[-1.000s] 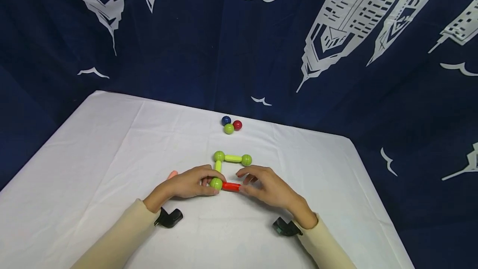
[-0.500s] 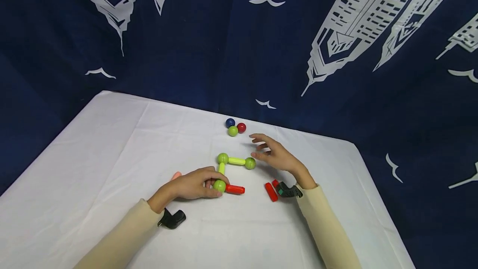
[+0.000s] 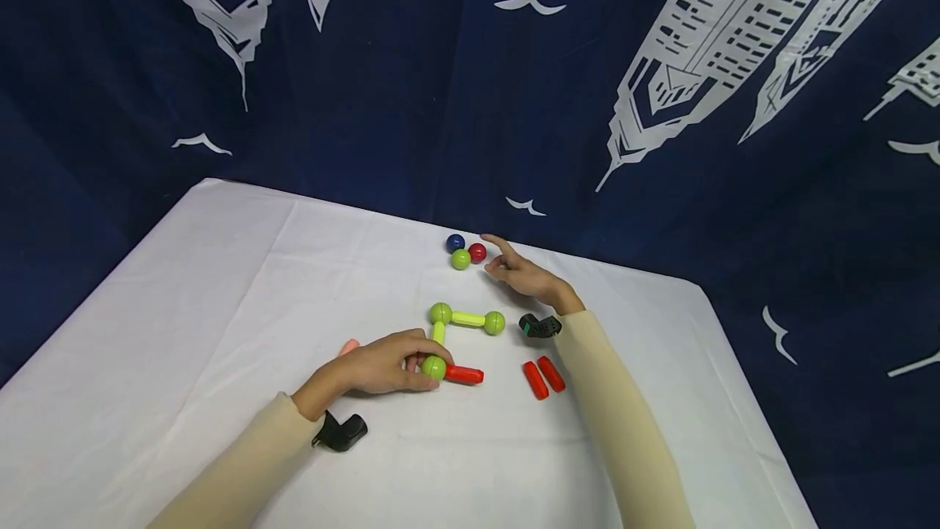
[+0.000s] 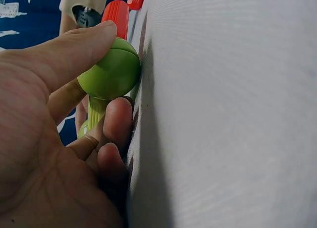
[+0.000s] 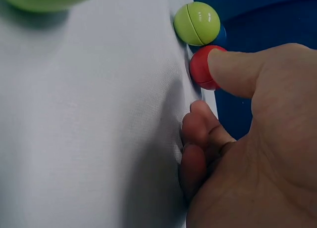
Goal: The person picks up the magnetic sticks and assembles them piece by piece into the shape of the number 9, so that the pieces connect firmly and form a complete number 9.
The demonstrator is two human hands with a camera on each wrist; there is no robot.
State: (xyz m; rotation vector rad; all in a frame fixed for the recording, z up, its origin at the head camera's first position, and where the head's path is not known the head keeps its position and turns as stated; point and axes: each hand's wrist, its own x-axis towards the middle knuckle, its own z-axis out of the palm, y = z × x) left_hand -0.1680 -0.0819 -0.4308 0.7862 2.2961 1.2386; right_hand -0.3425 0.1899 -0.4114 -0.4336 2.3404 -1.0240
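Observation:
My left hand (image 3: 392, 362) grips the near green ball (image 3: 433, 367), its thumb along one side and fingers curled about the other. That ball is the corner of a frame: a red stick (image 3: 465, 375) juts right from it, and a yellow-green stick (image 3: 438, 333) runs back to another green ball (image 3: 441, 313). A further yellow-green stick (image 3: 467, 319) ends in a green ball (image 3: 494, 322). My right hand (image 3: 525, 277) reaches to the loose red ball (image 5: 204, 68), index finger stretched past it and thumb on the near side; contact cannot be told.
A loose green ball (image 3: 460, 259) and a blue ball (image 3: 455, 243) sit beside the red one near the table's back edge. Two red sticks (image 3: 535, 380) lie at the right. A salmon-coloured piece (image 3: 348, 346) shows behind my left hand. A dark blue printed cloth hangs behind.
My right hand has left the red stick on the frame and moved back to the loose balls, uncovering two red sticks. The left hand keeps its grip on the green ball.

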